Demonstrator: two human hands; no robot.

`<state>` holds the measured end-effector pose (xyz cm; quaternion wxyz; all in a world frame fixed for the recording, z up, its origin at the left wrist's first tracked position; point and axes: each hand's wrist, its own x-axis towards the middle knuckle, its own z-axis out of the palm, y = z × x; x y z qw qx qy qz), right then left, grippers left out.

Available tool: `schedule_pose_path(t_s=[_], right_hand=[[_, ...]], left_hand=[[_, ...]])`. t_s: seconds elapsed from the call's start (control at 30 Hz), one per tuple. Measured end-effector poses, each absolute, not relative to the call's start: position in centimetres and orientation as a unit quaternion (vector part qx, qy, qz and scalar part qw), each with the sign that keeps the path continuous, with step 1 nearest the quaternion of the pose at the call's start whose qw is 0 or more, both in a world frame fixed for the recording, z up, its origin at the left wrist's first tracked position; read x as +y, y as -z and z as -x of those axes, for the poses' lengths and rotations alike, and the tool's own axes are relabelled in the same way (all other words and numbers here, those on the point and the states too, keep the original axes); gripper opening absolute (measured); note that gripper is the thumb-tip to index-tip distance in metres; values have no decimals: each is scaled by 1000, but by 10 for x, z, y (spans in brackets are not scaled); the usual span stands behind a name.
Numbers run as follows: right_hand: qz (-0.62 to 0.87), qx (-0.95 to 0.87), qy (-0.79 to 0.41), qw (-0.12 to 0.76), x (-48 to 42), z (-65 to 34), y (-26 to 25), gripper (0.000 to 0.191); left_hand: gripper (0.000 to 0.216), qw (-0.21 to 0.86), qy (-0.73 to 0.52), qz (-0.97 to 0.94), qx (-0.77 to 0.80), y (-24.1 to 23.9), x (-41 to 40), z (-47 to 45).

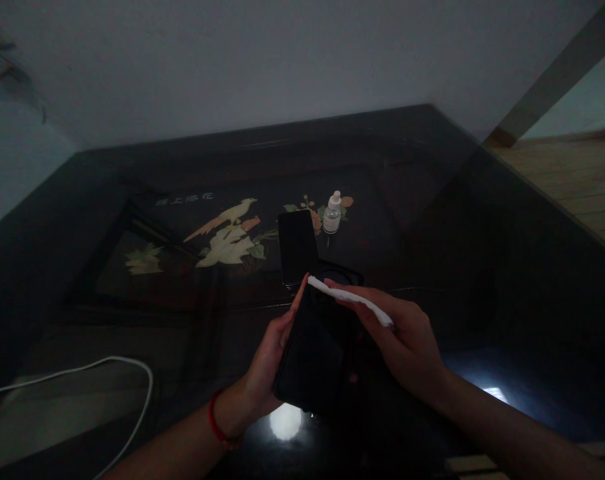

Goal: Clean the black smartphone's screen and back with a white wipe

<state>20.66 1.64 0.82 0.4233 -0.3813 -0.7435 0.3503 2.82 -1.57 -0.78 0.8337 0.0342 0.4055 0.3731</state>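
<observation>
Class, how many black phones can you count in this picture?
2. One black flat phone lies on the dark glossy table beside a small clear bottle; the other phone is held in the left hand. Darkness may hide more.

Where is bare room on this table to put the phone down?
Free: the dark table right of the small bottle, up to its edge; also between the white cable and the bird picture. Crowded: the middle, where another phone lies beside the bottle.

A dark glossy table [482, 267] bears an inlaid picture of birds and flowers [227, 237]. A small clear dropper bottle [332, 213] stands upright on it, just beside a flat black slab [297, 245]. A white cable [132, 373] loops across the table's near left part.
</observation>
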Motion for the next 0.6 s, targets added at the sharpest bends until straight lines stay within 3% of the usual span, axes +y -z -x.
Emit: schedule_pose_path(t_s=[0.27, 0.43, 0.6], right_hand=[[180, -925, -70, 328, 21, -210, 1, 33], [105, -951, -56, 286, 16, -205, -5, 33], [181, -931, -29, 316, 16, -206, -3, 37]], left_hand=[[31, 828, -394, 28, 398, 8, -16, -27], [39, 828, -374, 58, 414, 9, -16, -25], [44, 819, -385, 68, 419, 8, -16, -25]])
